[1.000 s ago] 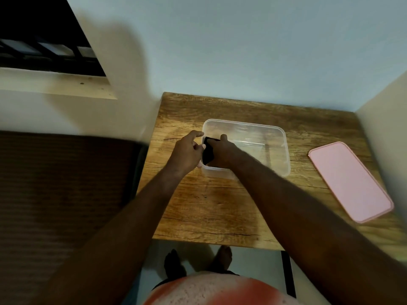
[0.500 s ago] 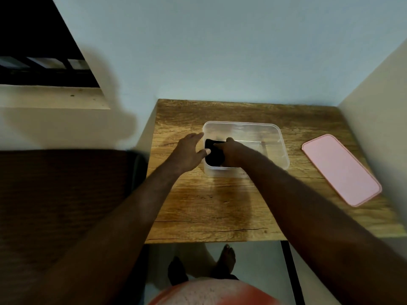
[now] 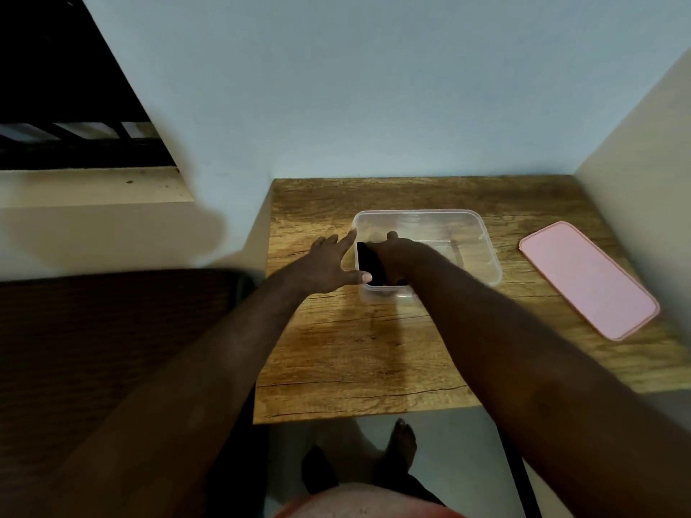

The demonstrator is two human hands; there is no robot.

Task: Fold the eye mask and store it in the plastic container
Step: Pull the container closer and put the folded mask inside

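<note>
Down at the left end of the plastic container [image 3: 426, 252], the right hand [image 3: 396, 252] is pressing the black eye mask [image 3: 368, 263] into the near-left corner; its fingers are hidden, so I cannot tell whether they grip it. Left hand [image 3: 329, 267] is spread open, bracing the container's outside wall. Best to press the fold flat before letting go, or it may spring open. One container, one mask, one pink lid [image 3: 587, 278] lying well to the right on the wooden table [image 3: 374, 349].

Single head view: your camera looks forward and steeply down from standing height onto surface [image 3: 336, 353]; wide-angle, your feet visible below.
</note>
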